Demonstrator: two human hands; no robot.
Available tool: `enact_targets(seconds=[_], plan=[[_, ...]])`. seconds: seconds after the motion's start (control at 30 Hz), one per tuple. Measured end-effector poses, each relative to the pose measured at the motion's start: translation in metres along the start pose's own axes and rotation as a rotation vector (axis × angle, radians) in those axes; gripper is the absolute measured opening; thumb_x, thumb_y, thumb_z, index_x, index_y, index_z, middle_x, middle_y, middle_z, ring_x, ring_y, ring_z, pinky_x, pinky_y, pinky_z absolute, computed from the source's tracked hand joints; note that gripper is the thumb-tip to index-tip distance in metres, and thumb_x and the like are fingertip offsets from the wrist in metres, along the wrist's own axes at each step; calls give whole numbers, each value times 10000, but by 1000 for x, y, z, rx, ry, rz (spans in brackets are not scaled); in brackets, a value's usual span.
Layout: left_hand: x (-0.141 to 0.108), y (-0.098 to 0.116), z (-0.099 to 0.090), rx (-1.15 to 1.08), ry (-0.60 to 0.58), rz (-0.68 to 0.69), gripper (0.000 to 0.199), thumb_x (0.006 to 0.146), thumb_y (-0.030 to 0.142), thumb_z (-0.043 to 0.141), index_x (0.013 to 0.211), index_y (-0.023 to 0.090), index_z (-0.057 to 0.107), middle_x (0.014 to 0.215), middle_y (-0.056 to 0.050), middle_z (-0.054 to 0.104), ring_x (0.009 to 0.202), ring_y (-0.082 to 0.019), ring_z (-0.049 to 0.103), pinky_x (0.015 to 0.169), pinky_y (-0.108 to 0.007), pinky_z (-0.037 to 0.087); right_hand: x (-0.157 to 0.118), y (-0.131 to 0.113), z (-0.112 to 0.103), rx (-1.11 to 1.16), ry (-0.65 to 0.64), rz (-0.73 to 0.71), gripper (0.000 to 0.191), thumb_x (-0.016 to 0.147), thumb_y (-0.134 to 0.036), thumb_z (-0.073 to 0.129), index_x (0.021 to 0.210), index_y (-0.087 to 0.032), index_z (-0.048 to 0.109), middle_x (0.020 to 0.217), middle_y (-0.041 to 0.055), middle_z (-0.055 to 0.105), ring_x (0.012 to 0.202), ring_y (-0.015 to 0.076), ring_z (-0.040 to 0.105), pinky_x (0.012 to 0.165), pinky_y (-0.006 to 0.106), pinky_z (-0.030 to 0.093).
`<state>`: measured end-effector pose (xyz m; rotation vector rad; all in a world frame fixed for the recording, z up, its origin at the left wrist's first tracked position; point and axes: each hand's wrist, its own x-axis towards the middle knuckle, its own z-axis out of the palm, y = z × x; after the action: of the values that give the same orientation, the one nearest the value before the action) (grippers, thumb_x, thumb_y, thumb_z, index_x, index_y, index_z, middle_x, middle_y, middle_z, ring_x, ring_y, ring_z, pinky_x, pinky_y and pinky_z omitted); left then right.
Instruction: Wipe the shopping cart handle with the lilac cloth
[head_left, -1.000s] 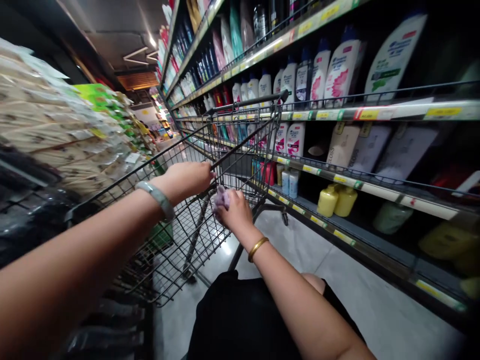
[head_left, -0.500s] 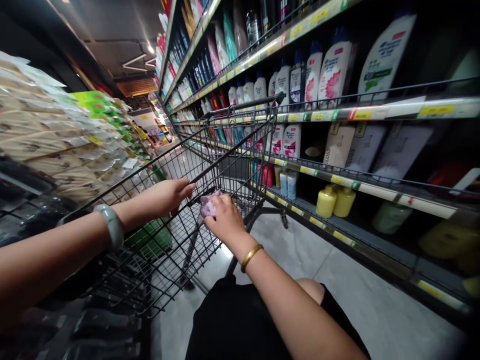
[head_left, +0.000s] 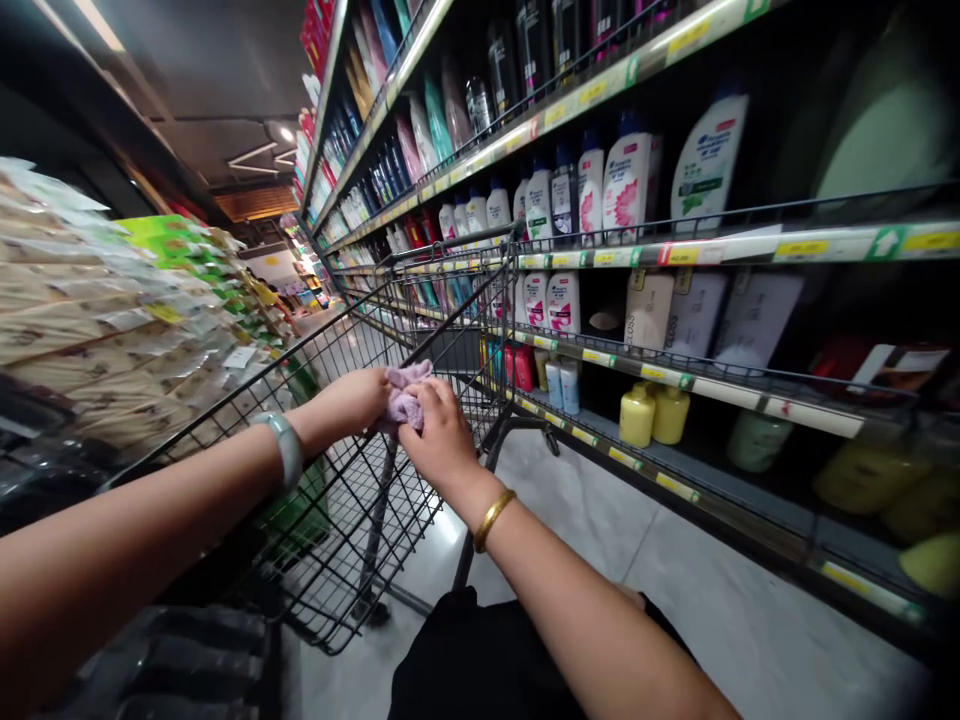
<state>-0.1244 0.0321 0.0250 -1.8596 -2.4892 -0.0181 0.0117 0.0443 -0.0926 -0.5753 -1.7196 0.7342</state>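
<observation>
A crumpled light purple cloth (head_left: 406, 408) is bunched between my two hands, over the wire side of a dark shopping cart (head_left: 352, 520). My right hand (head_left: 442, 435), below a gold bangle, has its fingers curled on the cloth. My left hand (head_left: 358, 402), below a pale green bangle, touches the cloth's left side; its fingertips are hidden behind the cloth, though the hand looks closed on it. The cart stands tilted across the view in front of my knees.
Shelves with shampoo bottles (head_left: 626, 185) and yellow jars (head_left: 637, 415) line the right side. Stacked packaged goods (head_left: 90, 290) rise at the left. Grey floor (head_left: 600, 500) shows below the cart, and a black garment (head_left: 480, 660) covers my lap.
My left hand has moved right, from apart from the cloth to touching it. More of the cloth shows between the hands. The view has shifted slightly, moving the shelves left.
</observation>
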Motion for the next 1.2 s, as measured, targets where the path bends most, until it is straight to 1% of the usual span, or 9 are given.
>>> enact_targets(seconds=[0.1, 0.2, 0.33, 0.53, 0.63, 0.73, 0.83, 1.03, 1.2], plan=[[10, 1, 1, -54, -51, -46, 460, 990, 527, 326, 994, 189, 639, 657, -67, 663, 501, -207, 641, 451, -271, 446, -3, 16, -3, -92, -163, 119, 429, 841, -162, 645, 1264, -232, 663, 1364, 105, 577, 1279, 267, 583, 1159, 423, 470], [10, 1, -1, -117, -106, -56, 484, 998, 541, 306, 1067, 181, 622, 631, -50, 628, 507, -223, 656, 436, -277, 469, -10, 30, -2, -98, -238, 230, 444, 819, -186, 675, 1257, -257, 677, 1302, 86, 605, 1187, 261, 627, 1080, 419, 522], [2, 0, -3, -194, -131, -46, 496, 1000, 546, 286, 1090, 198, 626, 596, -16, 573, 500, -218, 646, 425, -274, 481, -9, 29, 3, -49, -140, 262, 428, 809, -195, 672, 1234, -242, 670, 1276, 83, 598, 1140, 259, 636, 1036, 419, 546], [-9, 3, -4, -245, -109, -68, 475, 981, 532, 304, 1013, 188, 630, 578, -19, 576, 443, -205, 603, 368, -261, 406, -4, 3, 13, 96, 140, 116, 388, 811, -137, 651, 1191, -213, 640, 1282, 96, 585, 1227, 224, 607, 1148, 385, 488], [-16, 5, -3, -279, -112, -71, 459, 969, 517, 308, 1027, 191, 626, 611, -20, 590, 473, -202, 626, 368, -248, 406, -6, -4, 16, 127, 198, 50, 401, 818, -133, 650, 1212, -210, 627, 1305, 107, 581, 1260, 224, 593, 1171, 380, 476], [-23, 6, -4, -309, -116, -79, 451, 954, 520, 321, 1022, 191, 622, 629, -17, 583, 497, -201, 639, 370, -243, 415, -8, -6, 19, 134, 187, 90, 424, 814, -106, 645, 1228, -198, 627, 1316, 120, 574, 1278, 235, 584, 1177, 393, 477], [-32, 8, -5, -328, -107, -99, 457, 944, 528, 327, 1027, 191, 626, 620, -8, 567, 483, -194, 626, 368, -240, 416, -9, -6, 21, 128, 133, 143, 443, 817, -68, 625, 1244, -183, 627, 1326, 132, 564, 1284, 234, 590, 1177, 393, 481], [-50, 6, -8, -324, -93, -146, 496, 925, 532, 364, 1189, 196, 616, 669, -14, 612, 511, -200, 654, 347, -230, 405, -14, -12, 21, 133, 48, 93, 454, 841, -31, 586, 1261, -198, 625, 1407, 129, 527, 1337, 209, 570, 1202, 349, 458], [-58, 11, -10, -300, -76, -203, 472, 919, 515, 366, 1163, 200, 619, 635, -18, 631, 491, -213, 648, 347, -241, 401, -11, -13, 16, 177, -12, 76, 451, 847, -35, 596, 1261, -211, 629, 1399, 111, 531, 1339, 204, 567, 1198, 335, 461]])
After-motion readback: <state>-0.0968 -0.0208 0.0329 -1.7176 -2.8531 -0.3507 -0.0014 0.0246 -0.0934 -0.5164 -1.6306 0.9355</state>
